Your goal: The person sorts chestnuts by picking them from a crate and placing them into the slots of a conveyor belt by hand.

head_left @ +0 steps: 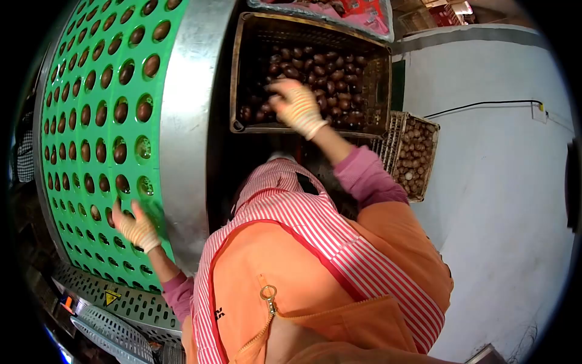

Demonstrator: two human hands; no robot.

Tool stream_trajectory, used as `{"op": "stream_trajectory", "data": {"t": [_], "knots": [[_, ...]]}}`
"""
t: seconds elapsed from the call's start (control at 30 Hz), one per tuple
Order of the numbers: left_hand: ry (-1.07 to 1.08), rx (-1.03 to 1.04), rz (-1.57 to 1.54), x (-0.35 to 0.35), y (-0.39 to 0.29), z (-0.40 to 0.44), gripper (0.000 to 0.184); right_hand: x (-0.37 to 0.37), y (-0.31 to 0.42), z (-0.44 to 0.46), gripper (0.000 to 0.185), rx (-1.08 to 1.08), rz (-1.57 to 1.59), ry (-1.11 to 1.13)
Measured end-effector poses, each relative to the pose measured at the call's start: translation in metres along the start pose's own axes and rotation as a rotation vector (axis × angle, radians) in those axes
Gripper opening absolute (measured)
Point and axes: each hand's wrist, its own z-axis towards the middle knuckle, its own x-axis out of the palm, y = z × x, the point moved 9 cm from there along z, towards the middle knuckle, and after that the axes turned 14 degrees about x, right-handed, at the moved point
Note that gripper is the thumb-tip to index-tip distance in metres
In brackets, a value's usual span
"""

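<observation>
The glossy brown, egg-shaped piece [110, 218] sits at the green moulded plastic sheet with rows of rounded cups [156, 94], just beside the fingertips of your left hand [134, 228]; it lies on the outer left side of that hand, which is by far the nearer of the two. Your fingers partly cover it, so which way it points and how its long axis runs cannot be told for sure; the neighbouring brown ovals [120, 112] lie in their cups with long axes running roughly away from your body, along the metal edge.

Your left hand, in its striped knitted glove, has its fingers spread over the sheet; whether any of them grips the piece cannot be told. Your right hand [297, 108], gloved alike and well apart from the left, hangs over the dark brown plastic crate [235, 73] of loose brown ovals [330, 87]; its fingertips are blurred, so whether they hold one is unclear.

A smooth silver metal edge [185, 121] runs between sheet and crate; the cup nearest that edge [143, 147], ahead of your left hand, has no brown oval in it.
</observation>
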Motion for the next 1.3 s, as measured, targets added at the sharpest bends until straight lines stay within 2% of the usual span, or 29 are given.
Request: {"op": "stream_trajectory", "data": {"t": [0.03, 0.1, 0.13, 0.17, 0.2, 0.23, 0.3, 0.37, 0.4, 0.57, 0.6, 0.7, 0.8, 0.83, 0.9, 0.97, 1.0, 1.03, 1.1, 1.13, 1.17, 1.2, 1.23, 1.3], "knots": [[-0.067, 0.073, -0.224, 0.010, -0.038, 0.016, 0.039, -0.009, -0.056, 0.008, 0.036, 0.182, -0.081, 0.052], [0.227, 0.061, -0.341, 0.066, -0.110, 0.034, 0.043, -0.022, -0.142, 0.014, 0.051, 0.424, -0.329, 0.175], [0.306, 0.049, -0.633, 0.105, -0.149, 0.035, 0.041, -0.013, -0.179, 0.015, 0.057, 0.489, -0.373, 0.272], [0.510, 0.163, -0.596, 0.128, -0.209, 0.046, 0.041, -0.004, -0.207, 0.014, 0.065, 0.553, -0.418, 0.368], [0.598, 0.300, -0.625, 0.164, -0.246, 0.045, 0.042, 0.004, -0.211, 0.014, 0.070, 0.510, -0.399, 0.486], [0.752, 0.360, -0.657, 0.199, -0.279, 0.039, 0.049, 0.019, -0.220, 0.015, 0.070, 0.410, -0.421, 0.500], [0.909, 0.452, -0.424, 0.275, -0.310, 0.016, 0.063, 0.026, -0.210, 0.013, 0.072, 0.444, -0.486, 0.585], [1.142, 0.386, -0.238, 0.328, -0.331, 0.005, 0.076, 0.033, -0.209, 0.013, 0.076, 0.430, -0.569, 0.578], [1.176, 0.387, -0.159, 0.346, -0.340, 0.002, 0.080, 0.032, -0.207, 0.016, 0.077, 0.475, -0.540, 0.600], [1.486, 0.445, 0.246, 0.414, -0.334, -0.016, 0.081, 0.038, -0.209, 0.030, 0.077, 0.539, -0.453, 0.679], [1.516, 0.429, 0.262, 0.409, -0.338, -0.012, 0.079, 0.042, -0.212, 0.031, 0.075, 0.576, -0.311, 0.699], [1.476, 0.557, 0.294, 0.412, -0.341, -0.007, 0.070, 0.044, -0.209, 0.025, 0.072, 0.690, -0.103, 0.723], [1.458, 0.741, 0.301, 0.419, -0.339, -0.028, 0.059, 0.057, -0.215, 0.032, 0.071, 0.782, -0.193, 0.743], [1.443, 0.682, 0.259, 0.416, -0.336, -0.028, 0.061, 0.058, -0.217, 0.036, 0.070, 0.790, -0.201, 0.734], [1.406, 0.730, 0.189, 0.415, -0.335, -0.026, 0.061, 0.063, -0.218, 0.035, 0.069, 0.802, -0.227, 0.731], [1.518, 0.663, 0.146, 0.423, -0.333, -0.027, 0.064, 0.062, -0.218, 0.038, 0.068, 0.699, -0.237, 0.731], [1.599, 0.678, 0.122, 0.435, -0.331, -0.032, 0.073, 0.064, -0.222, 0.037, 0.068, 0.669, -0.225, 0.756], [1.676, 0.622, 0.167, 0.431, -0.338, -0.030, 0.074, 0.070, -0.224, 0.036, 0.068, 0.629, -0.213, 0.785], [1.805, 0.644, 0.185, 0.432, -0.344, -0.033, 0.062, 0.077, -0.224, 0.037, 0.069, 0.573, -0.268, 0.835], [1.894, 0.473, 0.119, 0.464, -0.315, -0.052, 0.063, 0.093, -0.237, 0.037, 0.070, 0.536, -0.279, 0.828], [2.035, 0.472, 0.112, 0.458, -0.316, -0.056, 0.061, 0.108, -0.247, 0.041, 0.070, 0.497, -0.290, 0.820], [2.041, 0.438, 0.067, 0.485, -0.299, -0.070, 0.055, 0.102, -0.238, 0.043, 0.071, 0.495, -0.298, 0.830], [2.009, 0.544, -0.020, 0.472, -0.310, -0.062, 0.056, 0.094, -0.231, 0.042, 0.071, 0.500, -0.308, 0.836], [1.745, 0.616, -0.020, 0.447, -0.318, -0.039, 0.070, 0.089, -0.224, 0.042, 0.074, 0.527, -0.357, 0.838]]}}
